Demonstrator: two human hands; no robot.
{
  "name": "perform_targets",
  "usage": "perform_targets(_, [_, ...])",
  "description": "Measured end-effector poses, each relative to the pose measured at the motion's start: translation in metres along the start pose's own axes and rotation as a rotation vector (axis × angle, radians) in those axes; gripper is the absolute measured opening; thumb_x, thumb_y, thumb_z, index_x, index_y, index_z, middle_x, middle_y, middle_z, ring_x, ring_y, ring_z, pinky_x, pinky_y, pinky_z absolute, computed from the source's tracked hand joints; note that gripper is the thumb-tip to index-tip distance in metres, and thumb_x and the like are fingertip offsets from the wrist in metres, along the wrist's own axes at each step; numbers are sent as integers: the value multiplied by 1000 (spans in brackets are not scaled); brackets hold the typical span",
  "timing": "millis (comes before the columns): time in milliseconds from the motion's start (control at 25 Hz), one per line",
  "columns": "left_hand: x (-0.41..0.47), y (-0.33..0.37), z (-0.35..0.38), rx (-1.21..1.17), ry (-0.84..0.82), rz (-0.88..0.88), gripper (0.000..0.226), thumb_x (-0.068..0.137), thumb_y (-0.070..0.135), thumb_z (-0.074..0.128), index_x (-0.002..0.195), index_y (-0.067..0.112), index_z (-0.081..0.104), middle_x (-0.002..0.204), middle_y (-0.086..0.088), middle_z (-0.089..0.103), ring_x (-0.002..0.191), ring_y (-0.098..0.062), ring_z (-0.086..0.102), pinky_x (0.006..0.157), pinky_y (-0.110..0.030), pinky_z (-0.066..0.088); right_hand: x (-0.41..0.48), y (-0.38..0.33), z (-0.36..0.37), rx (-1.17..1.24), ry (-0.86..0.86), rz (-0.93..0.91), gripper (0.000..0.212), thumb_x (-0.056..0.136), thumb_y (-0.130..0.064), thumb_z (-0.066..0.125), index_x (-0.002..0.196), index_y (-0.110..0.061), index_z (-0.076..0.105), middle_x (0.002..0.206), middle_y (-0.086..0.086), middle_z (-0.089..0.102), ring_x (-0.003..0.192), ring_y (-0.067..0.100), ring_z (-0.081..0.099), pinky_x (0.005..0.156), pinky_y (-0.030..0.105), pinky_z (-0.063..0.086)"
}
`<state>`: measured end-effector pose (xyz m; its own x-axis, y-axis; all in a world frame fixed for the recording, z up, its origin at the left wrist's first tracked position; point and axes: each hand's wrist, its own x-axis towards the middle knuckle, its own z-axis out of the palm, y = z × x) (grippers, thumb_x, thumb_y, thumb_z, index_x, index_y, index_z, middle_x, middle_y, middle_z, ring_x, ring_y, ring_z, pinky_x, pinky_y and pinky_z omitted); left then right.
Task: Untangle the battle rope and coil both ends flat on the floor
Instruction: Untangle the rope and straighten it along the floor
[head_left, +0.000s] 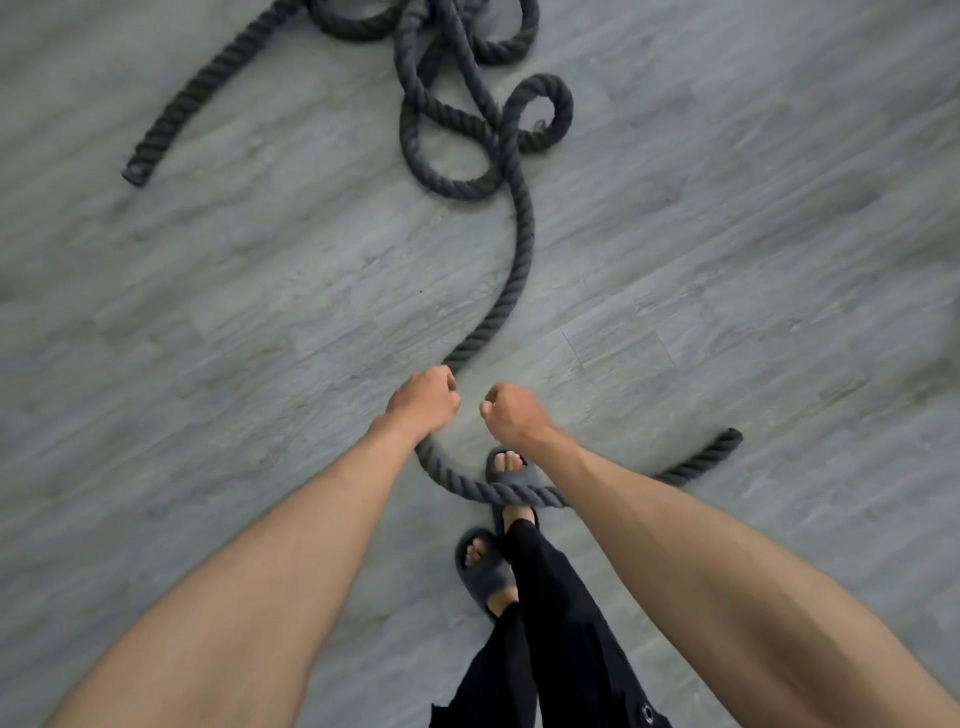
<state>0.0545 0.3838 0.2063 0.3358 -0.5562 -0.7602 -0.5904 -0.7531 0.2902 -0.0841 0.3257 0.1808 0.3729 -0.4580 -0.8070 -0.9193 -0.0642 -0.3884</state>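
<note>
Battle rope (525, 228) gripped by left hand (423, 400); right hand (511, 410) fisted, apparently empty. Judged heavy, floppy; best taken nr free end.

Dim, flat, cool light lies evenly over the grey wood-grain plank floor (218, 322), shadows faint. Slight motion blur softens the whole view; wide-angle distortion stretches the edges

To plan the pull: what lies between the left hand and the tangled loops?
Head view: one unknotted battle rope stretch curving over bare floor from left hand to loops.
</note>
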Motion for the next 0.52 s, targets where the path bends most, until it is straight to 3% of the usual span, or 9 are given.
perform_targets(160, [16,3,-79,18,-8,-62,21,90,20,52,108,19,63,119,-12,66,109,-31,61,90,-34,48,14,-47,-55,-59,-25,-52,33,100,-26,44,120,-5,60,125,19,64,114,38,59,93,41,50])
perform_targets(280, [22,17,-146,20,33,-61,23,92,21,52,111,18,65,120,-13,66,112,-31,61,93,-35,47,17,-90,-106,-139,-57,-101,28,97,-25,42,107,-5,60,122,22,64,110,40,61,87,40,48])
perform_targets(520, [72,31,-269,79,46,27,25,92,22,52,114,18,63,122,-13,66,114,-32,60,95,-36,47,59,-201,-193,-296,-21,-192,29,98,-21,40,111,-2,58,121,26,63,110,42,60,76,36,38])
